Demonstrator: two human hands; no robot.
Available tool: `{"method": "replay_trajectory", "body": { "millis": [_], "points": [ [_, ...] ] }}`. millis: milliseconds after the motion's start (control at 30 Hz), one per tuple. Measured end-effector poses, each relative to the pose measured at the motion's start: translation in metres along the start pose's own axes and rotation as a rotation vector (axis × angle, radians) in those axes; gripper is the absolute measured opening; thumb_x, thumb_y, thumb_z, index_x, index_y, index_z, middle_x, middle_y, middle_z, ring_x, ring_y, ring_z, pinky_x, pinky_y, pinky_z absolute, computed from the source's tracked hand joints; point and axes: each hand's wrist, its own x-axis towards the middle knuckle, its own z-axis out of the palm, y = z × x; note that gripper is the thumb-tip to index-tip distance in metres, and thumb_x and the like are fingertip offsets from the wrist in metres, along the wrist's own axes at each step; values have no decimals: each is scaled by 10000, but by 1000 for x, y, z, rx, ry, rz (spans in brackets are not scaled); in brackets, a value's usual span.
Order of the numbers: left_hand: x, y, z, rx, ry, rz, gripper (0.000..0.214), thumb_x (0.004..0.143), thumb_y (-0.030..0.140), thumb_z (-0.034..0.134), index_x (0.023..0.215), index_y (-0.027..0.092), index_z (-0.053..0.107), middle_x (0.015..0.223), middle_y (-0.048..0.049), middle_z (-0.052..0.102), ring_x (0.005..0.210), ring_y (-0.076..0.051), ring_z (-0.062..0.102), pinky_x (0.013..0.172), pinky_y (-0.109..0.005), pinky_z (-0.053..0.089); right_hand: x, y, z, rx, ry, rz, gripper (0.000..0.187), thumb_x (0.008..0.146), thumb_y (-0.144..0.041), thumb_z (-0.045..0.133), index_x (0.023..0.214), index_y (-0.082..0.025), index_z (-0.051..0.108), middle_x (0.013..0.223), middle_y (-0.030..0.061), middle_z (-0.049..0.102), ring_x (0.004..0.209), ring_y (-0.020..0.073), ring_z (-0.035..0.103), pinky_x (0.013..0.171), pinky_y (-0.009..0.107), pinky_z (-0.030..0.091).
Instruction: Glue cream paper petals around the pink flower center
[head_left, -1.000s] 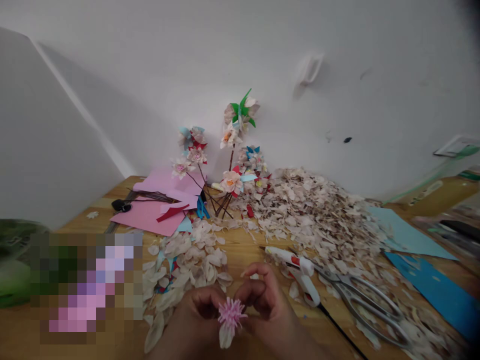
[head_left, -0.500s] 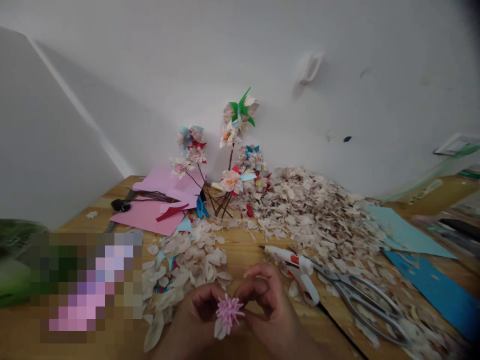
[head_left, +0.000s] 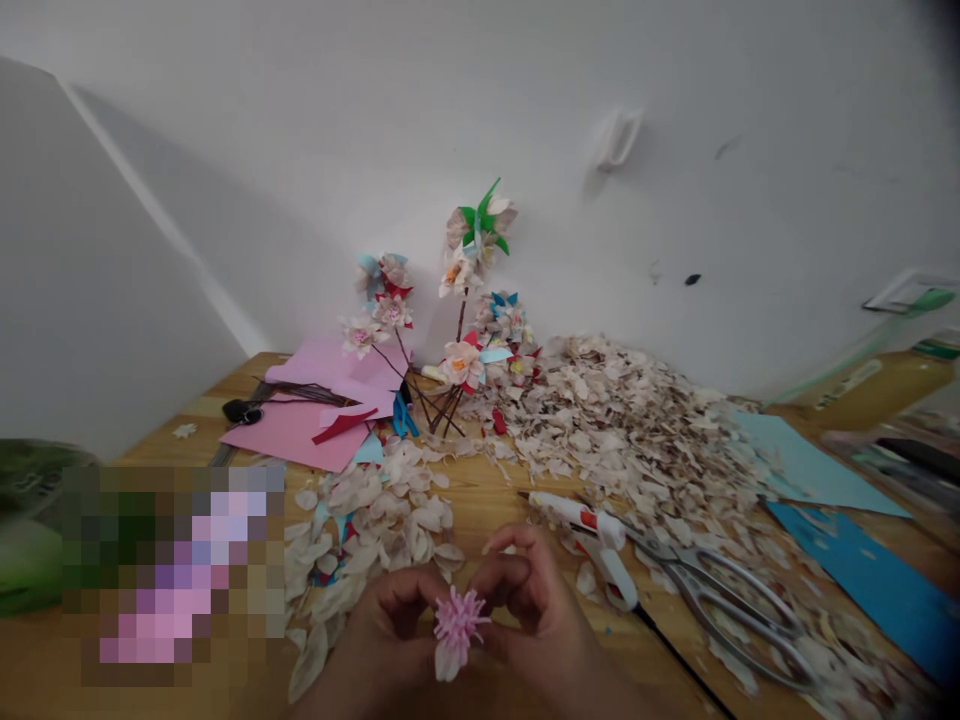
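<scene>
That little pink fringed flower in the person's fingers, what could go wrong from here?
1. Both hands, the left hand and right hand, pinch the pink flower, whose pale petal looks loosely attached; it might crumple or drop off.
2. The glue gun lies just beyond the right hand; if hot, its tip could burn a finger.
3. The scissors lie beside it among loose petals, easy to knock.
</scene>
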Motion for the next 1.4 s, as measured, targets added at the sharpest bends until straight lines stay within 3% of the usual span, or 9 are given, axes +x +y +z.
{"method": "replay_trajectory", "body": {
  "millis": [167,400,567,633,800,933,1067,1167,1400],
  "points": [
    [-1,3,-3,119,3,-34,198,436,131,849,493,193,671,513,33,575,490,-85,465,489,-174,334,2,1,-3,27,-93,75,521,576,-202,818,903,-258,416,672,-94,619,615,84,575,591,207,394],
    [2,-3,-6,64,-10,-42,231,391,90,854,476,196,667,504,41,588,503,-81,483,520,-164,357,4,2,-6,72,-148,107,579,560,-96,814,955,-263,425,712,-93,621,661,80,593,626,204,410],
    [1,-9,-1,-32,-1,-26,299,439,249,858,691,220,699,643,19,635,641,-132,555,633,-208,423,9,8,-1,89,-7,37,598,535,-59,798,954,-277,432,737,-89,581,655,86,580,591,195,422],
    [-2,-11,4,-14,65,-29,319,467,313,844,735,216,701,696,4,639,708,-156,568,676,-226,434,7,11,3,56,80,-33,576,550,-41,757,959,-288,435,745,-94,542,638,79,561,571,184,425],
    [-5,-7,8,173,248,-37,194,492,298,824,595,202,690,638,9,611,666,-162,566,680,-241,455,0,15,6,-180,77,-143,492,631,-29,612,1007,-294,437,786,-65,525,692,101,561,620,215,456],
    [3,10,-3,264,338,57,213,456,314,828,572,193,697,781,-35,682,798,-221,612,706,-250,473,3,14,-6,-428,87,-160,406,698,-86,569,1033,-266,429,802,-37,535,705,128,573,681,276,472],
    [7,30,-14,232,460,16,333,465,353,824,739,192,724,756,-45,704,776,-230,636,636,-247,490,12,13,-18,-588,158,-153,270,751,-151,515,1001,-228,449,801,-7,532,713,156,568,672,304,480],
    [5,36,-26,279,470,35,361,482,363,821,783,189,724,719,-38,706,799,-241,644,695,-270,506,16,13,-21,-681,160,-146,222,752,-158,497,966,-206,465,792,11,545,706,171,570,651,311,487],
    [-2,19,-48,214,432,-19,412,559,353,796,924,196,688,963,-67,694,1072,-285,560,766,-271,511,16,12,-19,-996,70,-88,312,706,-69,538,994,-177,489,908,70,610,861,221,576,776,367,457]
  ]
}}
